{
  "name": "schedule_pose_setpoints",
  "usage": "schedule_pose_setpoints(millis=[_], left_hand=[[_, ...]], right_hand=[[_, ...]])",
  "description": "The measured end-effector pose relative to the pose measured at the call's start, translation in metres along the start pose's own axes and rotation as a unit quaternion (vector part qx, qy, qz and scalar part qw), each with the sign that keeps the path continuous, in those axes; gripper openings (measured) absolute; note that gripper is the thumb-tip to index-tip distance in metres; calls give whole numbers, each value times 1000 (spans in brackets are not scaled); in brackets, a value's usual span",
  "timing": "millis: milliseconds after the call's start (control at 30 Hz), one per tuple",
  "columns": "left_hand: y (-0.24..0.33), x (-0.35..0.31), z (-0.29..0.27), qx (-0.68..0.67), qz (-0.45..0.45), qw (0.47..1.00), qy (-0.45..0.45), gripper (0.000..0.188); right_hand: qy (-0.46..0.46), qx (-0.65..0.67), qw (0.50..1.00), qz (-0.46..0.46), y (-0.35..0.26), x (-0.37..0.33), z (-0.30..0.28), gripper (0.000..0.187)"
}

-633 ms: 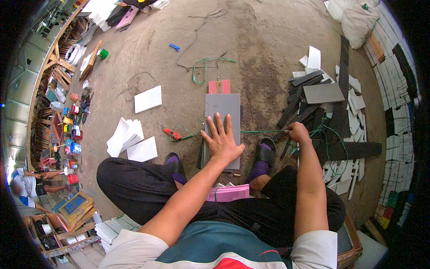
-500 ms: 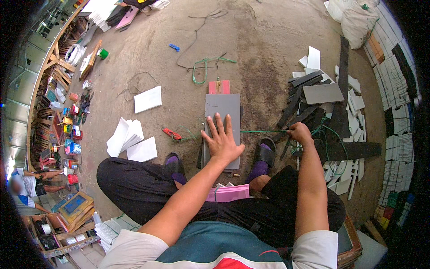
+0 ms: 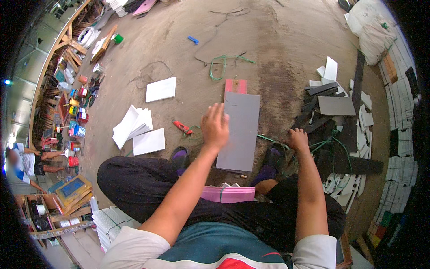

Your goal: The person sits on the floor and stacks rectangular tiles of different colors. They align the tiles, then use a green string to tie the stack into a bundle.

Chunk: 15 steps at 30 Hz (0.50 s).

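Note:
A grey flat sheet (image 3: 242, 130) lies on top of a low stack on the ground between my feet, with a pink-red piece (image 3: 236, 86) sticking out at its far end. My left hand (image 3: 215, 127) is at the sheet's left edge, fingers stretched out and close together, holding nothing. Green string (image 3: 268, 138) comes out from the stack's right side and runs slackly toward my right hand (image 3: 298, 139). That hand is loosely open above the string, with no string visibly gripped. A red-handled tool (image 3: 182, 127) rests left of the stack, beside more green string.
White sheets (image 3: 149, 141) lie to the left. On the right are black and white offcuts (image 3: 329, 89) with tangled green string (image 3: 333, 139). A bundle of pink sheets (image 3: 228, 194) sits close to me. Paint cans (image 3: 79, 130) line the left, where another person (image 3: 29, 159) is.
My left hand has come off the middle of the grey sheet to its left edge. The string has gone from taut to slack, and my right hand has loosened. The view has shifted slightly.

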<state>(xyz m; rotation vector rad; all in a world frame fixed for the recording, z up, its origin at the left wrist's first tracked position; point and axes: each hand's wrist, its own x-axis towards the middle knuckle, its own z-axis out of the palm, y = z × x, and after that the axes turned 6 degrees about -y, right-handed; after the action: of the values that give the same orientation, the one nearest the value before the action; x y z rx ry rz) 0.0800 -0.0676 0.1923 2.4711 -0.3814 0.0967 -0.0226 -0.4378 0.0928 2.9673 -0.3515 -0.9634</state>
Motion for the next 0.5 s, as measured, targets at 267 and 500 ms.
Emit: schedule_pose_setpoints(millis=[267, 500], left_hand=[[-149, -19, 28, 58, -105, 952, -281, 38], [-175, -32, 88, 248, -45, 926, -283, 18]], right_hand=[[24, 9, 991, -131, -67, 51, 52, 52], [8, 12, 989, -148, -97, 51, 73, 44]])
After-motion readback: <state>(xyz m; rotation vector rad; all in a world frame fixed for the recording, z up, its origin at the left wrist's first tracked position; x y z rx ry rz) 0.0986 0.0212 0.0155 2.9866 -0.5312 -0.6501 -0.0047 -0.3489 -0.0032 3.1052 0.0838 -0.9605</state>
